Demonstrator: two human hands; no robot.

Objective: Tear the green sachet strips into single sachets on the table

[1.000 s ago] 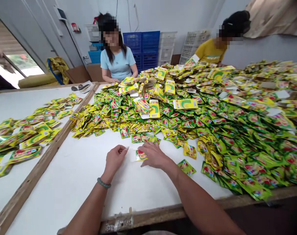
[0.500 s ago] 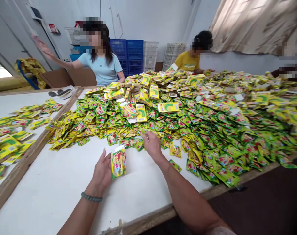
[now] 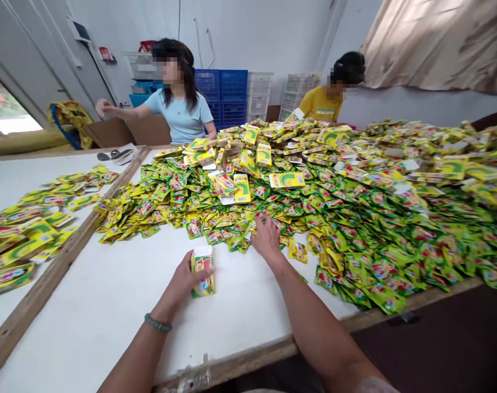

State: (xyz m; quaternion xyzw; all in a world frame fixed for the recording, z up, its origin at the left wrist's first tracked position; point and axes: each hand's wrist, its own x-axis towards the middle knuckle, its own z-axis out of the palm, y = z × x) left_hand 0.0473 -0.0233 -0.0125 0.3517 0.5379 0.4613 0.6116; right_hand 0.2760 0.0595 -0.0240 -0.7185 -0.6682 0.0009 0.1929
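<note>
My left hand (image 3: 182,282), a green bead bracelet on its wrist, is closed around a small stack of green and yellow sachets on a white card (image 3: 203,269), held upright just above the white table (image 3: 109,305). My right hand (image 3: 266,238) reaches forward with fingers spread, resting on the near edge of a big heap of green and yellow sachets (image 3: 355,202). What lies under its fingertips is hidden.
Yellow cards (image 3: 287,179) lie on top of the heap. A second white table (image 3: 15,180) on the left carries more sachets, split off by a wooden rail (image 3: 64,256). Two people sit at the far side. Blue and white crates (image 3: 232,90) stand against the wall.
My left hand picked the sachets up off the table and now holds them upright. My right hand moved forward from beside them into the heap. The person in blue swung an arm out.
</note>
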